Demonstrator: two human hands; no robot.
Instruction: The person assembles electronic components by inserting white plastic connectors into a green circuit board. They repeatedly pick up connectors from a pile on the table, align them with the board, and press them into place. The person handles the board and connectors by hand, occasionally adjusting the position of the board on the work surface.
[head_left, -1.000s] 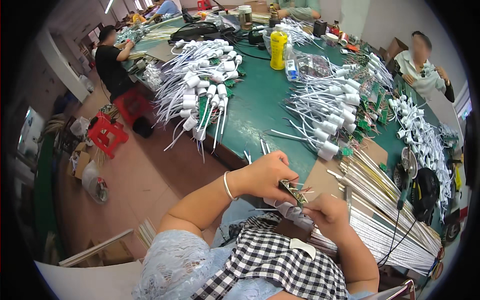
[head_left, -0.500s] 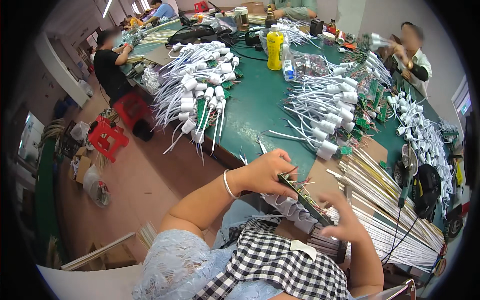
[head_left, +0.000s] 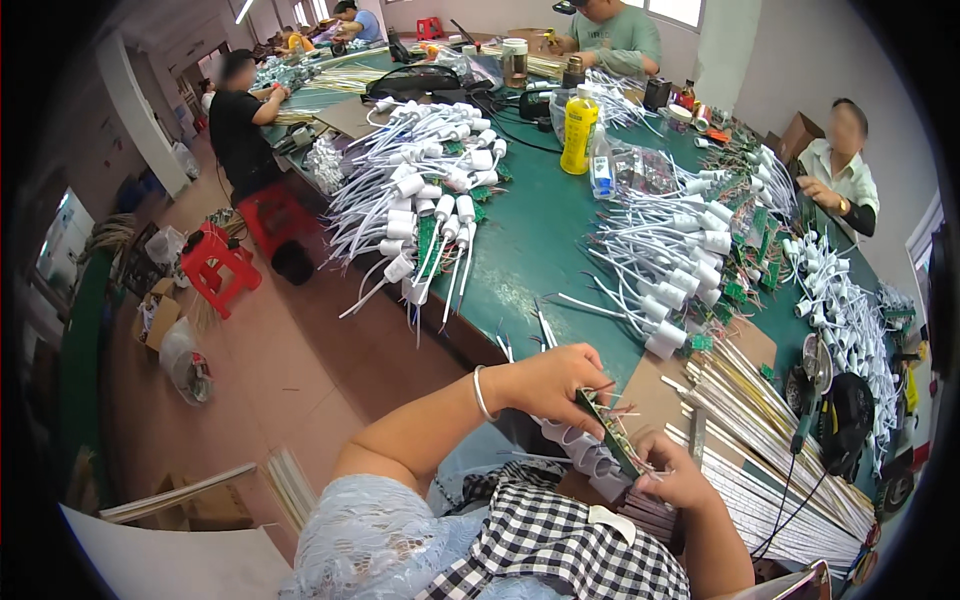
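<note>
My left hand (head_left: 560, 385), a white bangle at its wrist, grips the upper end of a long green circuit board (head_left: 622, 452) with thin coloured wires on its face. The board is held tilted above my lap. At its lower end, my right hand (head_left: 682, 474) is closed with thumb and fingertips on the board's edge and the wires there; the exact pinch is partly hidden. Just below the board hangs a row of white cylinders (head_left: 590, 458). Their white leads (head_left: 543, 325) stick up behind my left hand.
Piles of white cylinders with cables (head_left: 400, 190) and a second such pile (head_left: 690, 270) lie on the green table (head_left: 530, 250). A yellow bottle (head_left: 579, 130) stands between them. Long white strips (head_left: 780, 480) lie at right. Red stools (head_left: 218, 268) stand on the floor. Several people work around the table.
My right hand has come in from apart, its fingers closing at the board's lower end. My left hand still grips the board. The view has shifted, so the scene sits slightly lower and further right.
</note>
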